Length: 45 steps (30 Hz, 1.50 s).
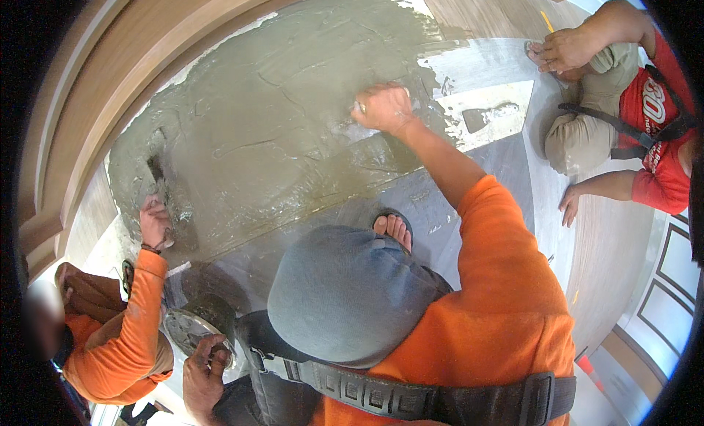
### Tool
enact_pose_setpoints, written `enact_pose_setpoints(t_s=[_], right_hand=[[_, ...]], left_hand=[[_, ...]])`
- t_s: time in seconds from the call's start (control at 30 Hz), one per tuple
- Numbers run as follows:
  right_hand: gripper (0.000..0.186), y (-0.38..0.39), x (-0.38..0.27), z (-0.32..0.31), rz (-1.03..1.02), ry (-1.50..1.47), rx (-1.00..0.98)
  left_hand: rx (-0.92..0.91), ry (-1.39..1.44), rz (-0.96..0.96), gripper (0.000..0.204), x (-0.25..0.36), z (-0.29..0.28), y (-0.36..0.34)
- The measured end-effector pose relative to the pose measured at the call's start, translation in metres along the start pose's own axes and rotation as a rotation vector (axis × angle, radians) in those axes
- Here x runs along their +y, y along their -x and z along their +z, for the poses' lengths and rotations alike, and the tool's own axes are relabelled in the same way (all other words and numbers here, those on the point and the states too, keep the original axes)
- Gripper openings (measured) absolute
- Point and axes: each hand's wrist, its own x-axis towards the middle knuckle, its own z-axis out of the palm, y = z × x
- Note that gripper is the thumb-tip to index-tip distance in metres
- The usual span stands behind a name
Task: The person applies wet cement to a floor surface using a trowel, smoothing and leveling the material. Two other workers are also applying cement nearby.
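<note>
My right hand, at the end of an orange sleeve, is closed around the grip of a trowel. Its blade lies on a wide bed of wet grey mortar and is partly hidden by the hand. Near the lower edge my left hand is closed on the near rim of a black bucket; grey residue shows inside its opening. Between my arms, a rounded form in grey cloth covers part of the floor, with a sandalled foot just beyond it.
At left, a co-worker's hand reaches into the mortar. Another person in red sits at right, hands on the floor. A flat scraper-like mark or tool lies on the pale patch. Wooden moulding borders the mortar.
</note>
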Motion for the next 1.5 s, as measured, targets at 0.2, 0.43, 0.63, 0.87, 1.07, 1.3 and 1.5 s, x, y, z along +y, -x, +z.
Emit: enact_pose_setpoints(t_s=[0.2, 0.43, 0.63, 0.87, 1.07, 1.3, 1.5], right_hand=[[0.023, 0.038, -0.007, -0.004, -0.060, 0.005, 0.094], [0.021, -0.008, -0.029, -0.006, -0.182, -0.068, 0.294], [0.035, -0.014, -0.015, -0.003, -0.001, 0.006, -0.076], [0.060, 0.004, 0.006, -0.069, 0.628, -0.237, -0.130], [0.059, 0.042, 0.007, -0.048, 0.966, -0.590, 0.050], [0.059, 0.010, -0.039, 0.043, 0.813, -0.412, 0.060], [0.067, -0.066, -0.190, 0.060, 0.680, -0.626, -0.259]], left_hand=[[-0.020, 0.013, 0.027, 0.029, -0.006, -0.001, 0.003], [-0.004, 0.018, 0.080, 0.025, -0.002, -0.001, 0.001], [-0.002, -0.007, 0.076, 0.028, -0.008, -0.001, 0.001], [0.050, -0.003, 0.057, 0.031, -0.011, -0.005, 0.012], [0.045, -0.010, 0.069, 0.032, -0.024, -0.010, 0.014], [0.007, -0.020, -0.094, 0.028, -0.031, -0.010, 0.026], [0.089, -0.136, 0.050, 0.024, -0.027, -0.008, 0.020]])
